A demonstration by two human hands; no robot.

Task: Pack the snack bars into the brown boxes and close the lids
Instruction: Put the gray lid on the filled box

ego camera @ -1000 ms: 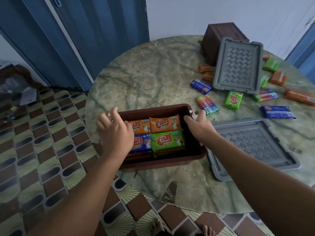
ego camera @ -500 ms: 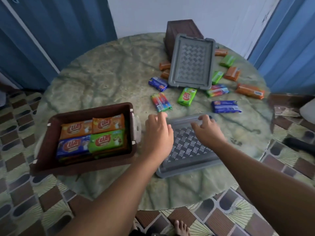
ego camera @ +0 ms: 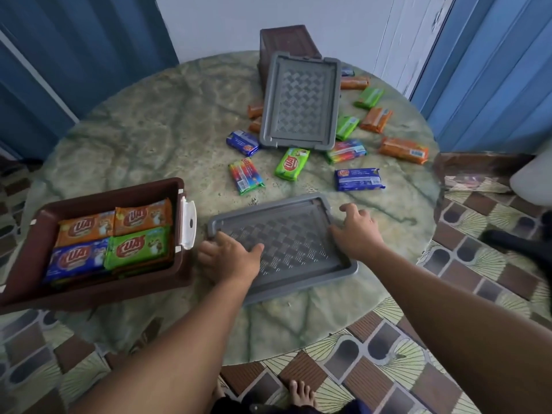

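A brown box [ego camera: 119, 189] sits at the table's left front edge, lid off and packed with orange, blue and green snack bars [ego camera: 137, 246]. To its right a grey lid [ego camera: 292, 243] lies flat on the table. My left hand [ego camera: 230, 258] grips the lid's left end, thumb on top. At the lid's right end my right hand [ego camera: 357, 234] holds the rim, fingers over the edge. A second brown box [ego camera: 286, 40] lies tipped at the back, with another grey lid [ego camera: 301, 103] leaning on it. Loose bars lie between them, such as a green bar [ego camera: 292, 163].
The round marble table [ego camera: 149, 138] ends close in front of me, and the packed box overhangs its left edge. Several loose bars are scattered at the back right, including a blue bar [ego camera: 358, 179] and an orange bar [ego camera: 403, 150]. Blue doors stand on both sides.
Both hands let go of the packed box and moved right to the grey lid. They now hold its two ends. My view swung right, so the box sits further left.
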